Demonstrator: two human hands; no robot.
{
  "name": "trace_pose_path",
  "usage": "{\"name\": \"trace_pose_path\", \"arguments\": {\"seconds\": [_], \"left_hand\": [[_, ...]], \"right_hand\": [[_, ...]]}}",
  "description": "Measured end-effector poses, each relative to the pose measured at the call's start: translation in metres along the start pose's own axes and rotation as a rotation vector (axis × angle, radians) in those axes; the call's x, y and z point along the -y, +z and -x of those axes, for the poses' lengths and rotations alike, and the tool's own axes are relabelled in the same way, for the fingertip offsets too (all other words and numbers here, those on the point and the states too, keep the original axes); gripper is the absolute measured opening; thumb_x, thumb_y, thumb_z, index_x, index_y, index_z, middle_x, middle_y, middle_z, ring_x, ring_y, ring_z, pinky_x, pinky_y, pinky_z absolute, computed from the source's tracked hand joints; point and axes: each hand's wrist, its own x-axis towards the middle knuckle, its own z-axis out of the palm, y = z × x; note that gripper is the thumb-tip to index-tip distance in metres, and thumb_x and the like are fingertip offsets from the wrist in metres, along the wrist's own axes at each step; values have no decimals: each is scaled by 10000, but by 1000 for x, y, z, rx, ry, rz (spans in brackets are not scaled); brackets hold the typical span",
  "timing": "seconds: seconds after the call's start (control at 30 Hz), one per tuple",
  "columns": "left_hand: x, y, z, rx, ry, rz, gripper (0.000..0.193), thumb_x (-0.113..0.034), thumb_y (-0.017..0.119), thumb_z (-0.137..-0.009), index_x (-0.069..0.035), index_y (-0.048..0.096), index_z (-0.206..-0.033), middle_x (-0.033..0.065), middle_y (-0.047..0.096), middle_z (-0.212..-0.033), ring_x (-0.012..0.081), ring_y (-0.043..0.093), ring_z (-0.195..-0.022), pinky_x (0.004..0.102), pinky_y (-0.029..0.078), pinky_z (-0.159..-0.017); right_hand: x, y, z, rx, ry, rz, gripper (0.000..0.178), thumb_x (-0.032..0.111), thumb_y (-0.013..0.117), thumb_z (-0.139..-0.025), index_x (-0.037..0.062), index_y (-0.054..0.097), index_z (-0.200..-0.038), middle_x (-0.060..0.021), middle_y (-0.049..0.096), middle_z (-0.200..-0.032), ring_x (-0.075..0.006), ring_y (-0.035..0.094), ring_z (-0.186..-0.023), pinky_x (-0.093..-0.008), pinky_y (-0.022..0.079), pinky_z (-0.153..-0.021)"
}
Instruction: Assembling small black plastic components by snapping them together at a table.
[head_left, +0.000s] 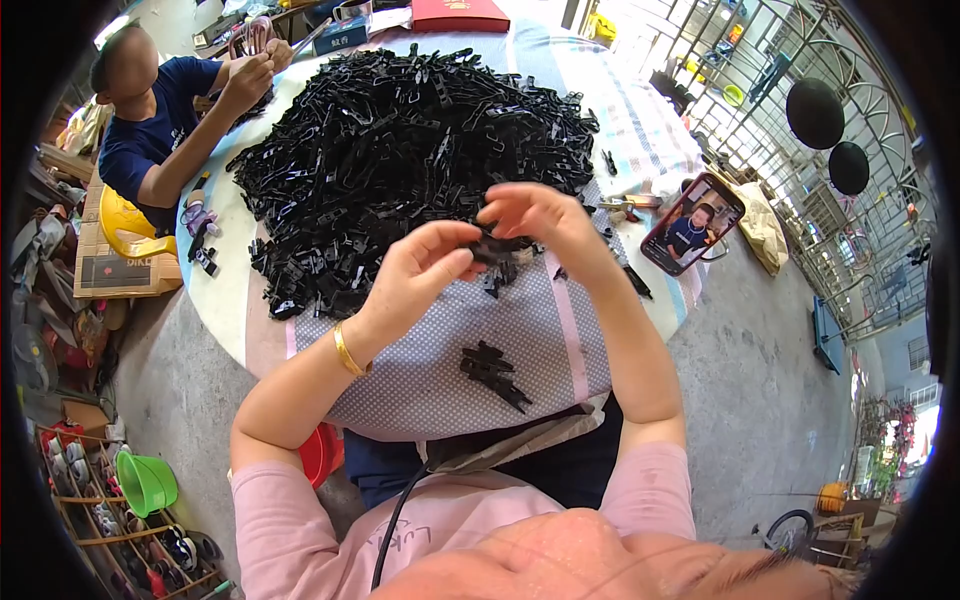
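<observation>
Between my two hands is a black clip (492, 247), its details blurred. Thumb and fingers of my left hand (418, 272) pinch its left end. My right hand (548, 222) arches over its right side with bent fingers apart; whether the thumb touches the clip is hidden. Just beyond both hands rises a large pile of black clips (400, 150), some with wire loops. A small group of black clips (492, 374) lies on the cloth close to my body.
A patterned cloth covers the round table (400, 390). At its right edge stands a phone (692, 224) with a lit screen. Another person (160, 120) sits at the far left, hands raised over the table. A red box (460, 14) lies at the back.
</observation>
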Motion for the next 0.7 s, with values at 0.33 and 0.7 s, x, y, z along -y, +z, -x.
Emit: {"name": "trace_pose_path", "arguments": {"seconds": [0.33, 0.7], "left_hand": [[13, 5, 5, 344, 216, -784, 157, -153, 652, -789, -26, 649, -881, 90, 565, -796, 212, 546, -733, 303, 462, -652], [24, 5, 0, 137, 433, -1099, 176, -64, 660, -715, -25, 588, -871, 100, 545, -803, 251, 563, -740, 325, 478, -655]], "right_hand": [[-22, -15, -11, -375, -318, 941, 234, 29, 593, -797, 21, 624, -1029, -103, 626, -1046, -206, 578, -951, -272, 479, -762], [-37, -9, -20, -293, -171, 1200, 155, 106, 643, -735, 38, 626, -873, -109, 611, -936, -284, 555, -889, -366, 450, -781]]}}
